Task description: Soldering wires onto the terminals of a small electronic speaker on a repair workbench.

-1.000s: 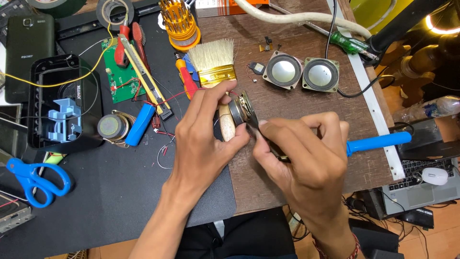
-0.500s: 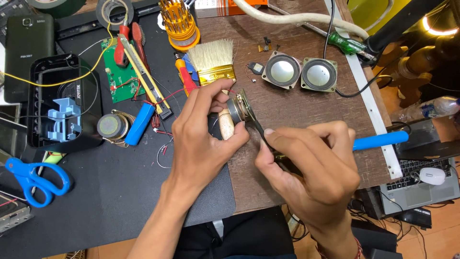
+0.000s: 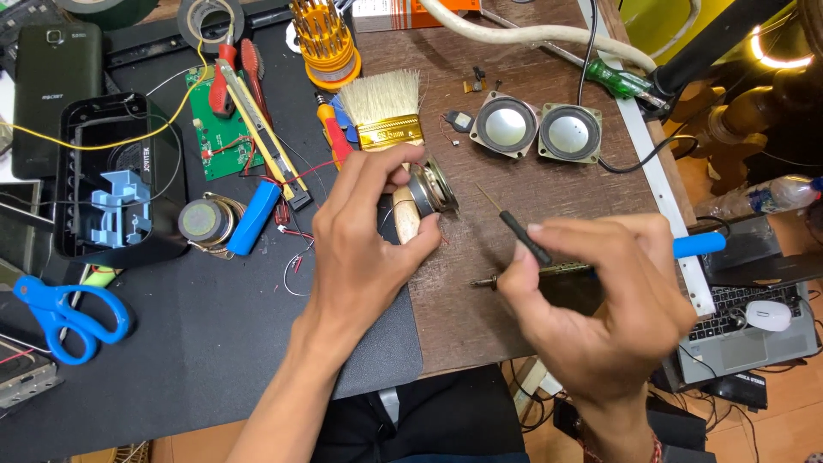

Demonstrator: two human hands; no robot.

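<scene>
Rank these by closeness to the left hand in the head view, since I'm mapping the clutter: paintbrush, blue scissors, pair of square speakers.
From the left hand:
1. Paintbrush, just above the hand, nearly touching its fingers.
2. Pair of square speakers, upper right on the brown wooden board.
3. Blue scissors, far left on the black mat.

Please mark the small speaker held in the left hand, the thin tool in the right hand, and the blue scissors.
Small speaker [image 3: 431, 190], head view: on its metal back, between the fingers.
Thin tool [image 3: 525, 238], head view: on its black handle above the thumb.
Blue scissors [image 3: 62, 315], head view: on the handle loops.
</scene>
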